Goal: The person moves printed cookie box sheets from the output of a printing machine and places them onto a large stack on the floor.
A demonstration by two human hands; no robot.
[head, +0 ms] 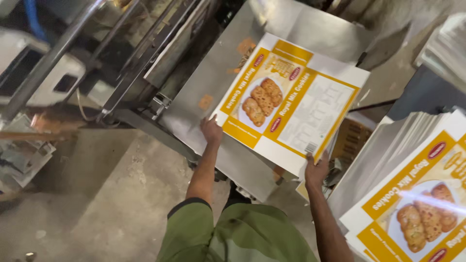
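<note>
Both hands, left hand point(211, 130) and right hand point(316, 170), grip clamped on printed carton sheets point(291, 104) over metal table point(204, 97).

Slanted steel feed table point(221, 73), carrying a flat stack of printed carton sheets point(291, 102) (yellow and white, biscuit picture) toward its right edge; near corner overhanging.

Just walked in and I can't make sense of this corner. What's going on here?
A person in a green shirt holds a flat printed carton sheet, yellow and white with a picture of cookies, over a metal machine table. The left hand grips its near left edge, the right hand its near right corner. A tall stack of the same sheets sits on the right. A bare concrete floor lies below.
</note>
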